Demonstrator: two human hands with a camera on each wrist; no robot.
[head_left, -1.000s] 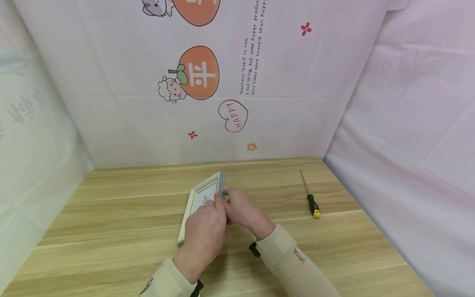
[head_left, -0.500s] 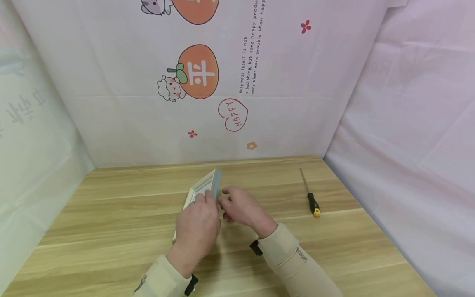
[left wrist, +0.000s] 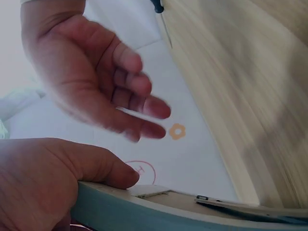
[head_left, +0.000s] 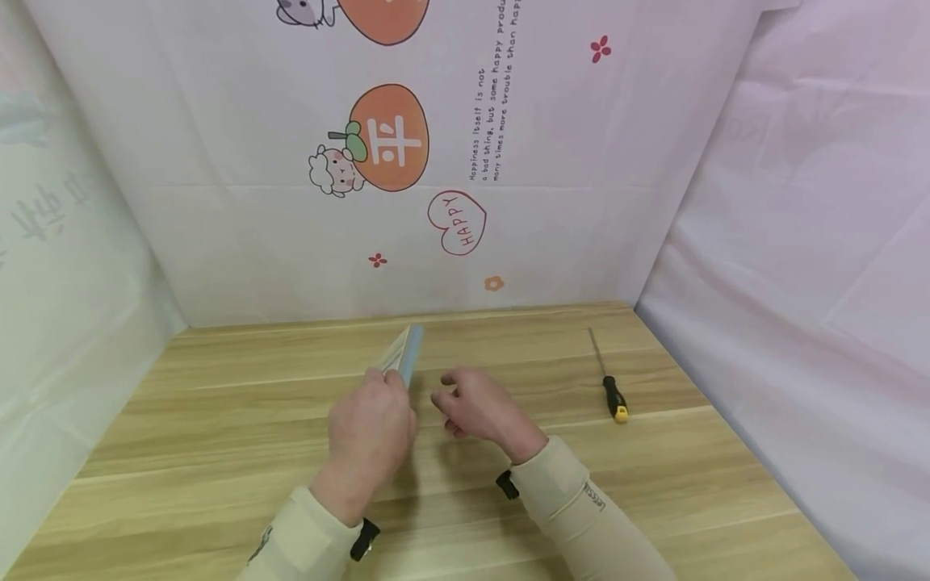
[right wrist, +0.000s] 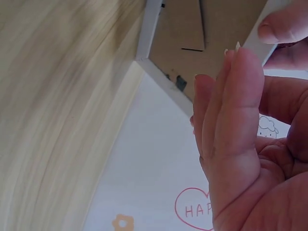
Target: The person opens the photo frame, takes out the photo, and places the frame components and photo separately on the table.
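My left hand (head_left: 369,428) grips a picture frame (head_left: 410,355) by its edge, thumb on the back side. The frame is tilted up on edge and mostly hidden behind that hand in the head view, showing a pale blue side. In the right wrist view its brown backing board (right wrist: 180,29) faces my right hand (right wrist: 236,125), with small dark metal pieces near the rim. A flap-like strip (left wrist: 245,211) stands slightly off the back in the left wrist view. The right hand (head_left: 483,410) holds nothing; its fingers are loosely bent, a short gap from the frame.
A screwdriver (head_left: 612,395) with a black and yellow handle lies on the wooden table (head_left: 218,444) at the right. A white printed cloth (head_left: 538,242) hangs behind the table, with more white cloth at both sides.
The left hand has moved left with the picture frame and turned its front away from view. The right hand has come off the frame's edge and is now apart from it.
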